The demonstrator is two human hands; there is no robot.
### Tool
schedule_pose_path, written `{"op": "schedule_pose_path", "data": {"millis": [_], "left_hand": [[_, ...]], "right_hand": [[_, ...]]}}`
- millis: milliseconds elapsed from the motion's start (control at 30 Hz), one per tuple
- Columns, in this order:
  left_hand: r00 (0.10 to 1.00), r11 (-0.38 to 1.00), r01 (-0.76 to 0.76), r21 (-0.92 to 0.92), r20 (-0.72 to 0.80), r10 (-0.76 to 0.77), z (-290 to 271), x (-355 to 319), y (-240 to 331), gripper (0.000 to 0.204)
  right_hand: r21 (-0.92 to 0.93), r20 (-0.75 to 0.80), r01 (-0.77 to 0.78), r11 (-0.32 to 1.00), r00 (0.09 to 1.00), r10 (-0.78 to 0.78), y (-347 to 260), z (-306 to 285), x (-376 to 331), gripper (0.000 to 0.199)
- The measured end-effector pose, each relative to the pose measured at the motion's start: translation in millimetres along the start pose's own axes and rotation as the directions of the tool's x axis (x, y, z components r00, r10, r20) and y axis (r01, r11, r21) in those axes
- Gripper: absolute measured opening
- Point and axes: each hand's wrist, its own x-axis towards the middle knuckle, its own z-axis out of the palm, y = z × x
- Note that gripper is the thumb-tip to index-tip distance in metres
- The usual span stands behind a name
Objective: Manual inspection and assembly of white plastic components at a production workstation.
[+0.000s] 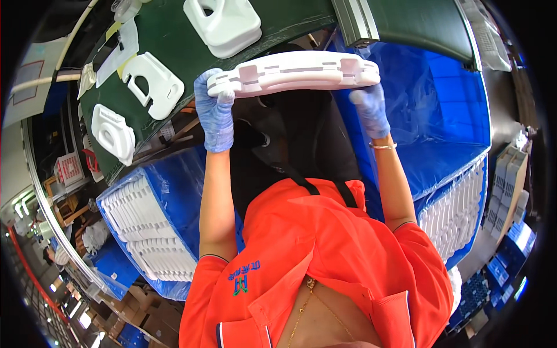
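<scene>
Between my hands I hold up a long, slightly curved white plastic part point(290, 72) with slots and recesses along its edge. My left hand point(216, 110), in a pale blue glove, is closed round its left end with the thumb in front. At the other end my right hand point(371, 110), gloved the same way, grips it from beneath and behind; some of its fingers are hidden. Beyond the part, a white moulded piece with an oval opening point(232, 29) lies on the dark green work surface point(284, 23).
Two more white plastic pieces, one hooked point(165, 87) and one smaller point(113, 134), lie on the green surface at left. Blue-lined bins of stacked white parts stand at left point(174, 185) and right point(429, 145). A metal rail point(355, 23) edges the belt at the top.
</scene>
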Motion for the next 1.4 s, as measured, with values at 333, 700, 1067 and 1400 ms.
{"op": "schedule_pose_path", "data": {"millis": [333, 700, 1067, 1400], "left_hand": [[0.997, 0.985, -0.070, 0.156, -0.028, 0.075, 18.1, -16.5, 14.9, 0.065], [0.989, 0.954, -0.139, 0.265, -0.018, 0.149, 24.7, -23.2, 14.0, 0.063], [0.997, 0.996, -0.072, 0.047, -0.002, 0.072, 36.5, -18.6, 23.5, 0.058], [0.998, 0.977, 0.015, 0.212, 0.064, -0.029, 25.4, -15.7, 29.5, 0.055]], "right_hand": [[-0.035, -0.451, -0.202, 0.979, 0.877, 0.165, -13.3, -1.9, 27.7, 0.060], [-0.099, -0.468, -0.005, 0.995, 0.883, -0.042, 3.7, -4.5, 39.9, 0.061], [-0.784, 0.186, 0.401, 0.474, 0.880, -0.438, -61.1, 15.0, 39.3, 0.029], [-0.650, 0.666, 0.516, 0.558, 0.740, 0.092, -76.7, 74.6, 60.3, 0.053]]}}
